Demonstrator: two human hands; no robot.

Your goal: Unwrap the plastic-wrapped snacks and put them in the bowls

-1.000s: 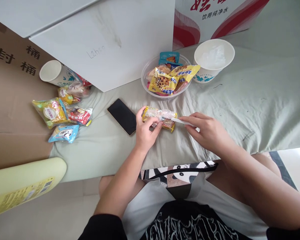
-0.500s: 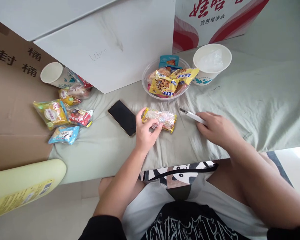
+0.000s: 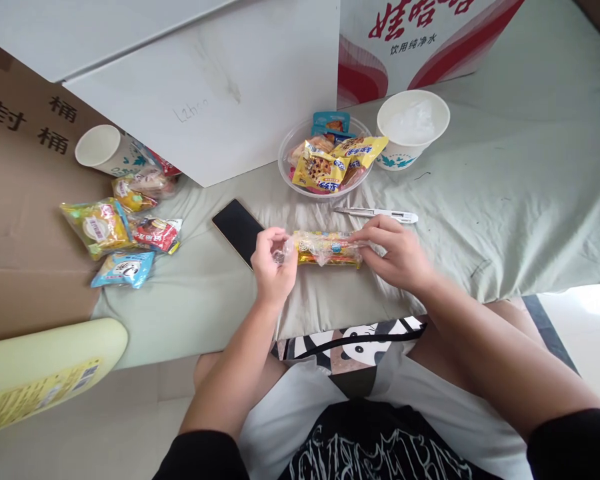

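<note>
Between my hands lies a yellow snack packet [image 3: 330,252] with clear plastic wrap [image 3: 325,240] around it. My left hand [image 3: 274,265] is closed on the crumpled wrap at the packet's left end. At the right end, my right hand [image 3: 393,253] pinches the wrap between thumb and fingers. A white utility knife [image 3: 380,214] rests on the cloth just beyond my right hand, its blade end toward the left. A black phone [image 3: 236,230] lies beside my left hand, its lower end partly covered by it.
A clear plastic bowl [image 3: 281,170] of packaged snacks stands behind the packet. Right of it is a paper cup [image 3: 400,160] with clear plastic inside. Several snack packets [image 3: 97,230] and a tipped paper cup [image 3: 100,147] lie at the left. White boxes [image 3: 260,100] stand at the back.
My right hand has let go of the utility knife, which now lies on the cloth, and has moved left to the wrap. My left hand has shifted slightly left, pulling the wrap's end.
</note>
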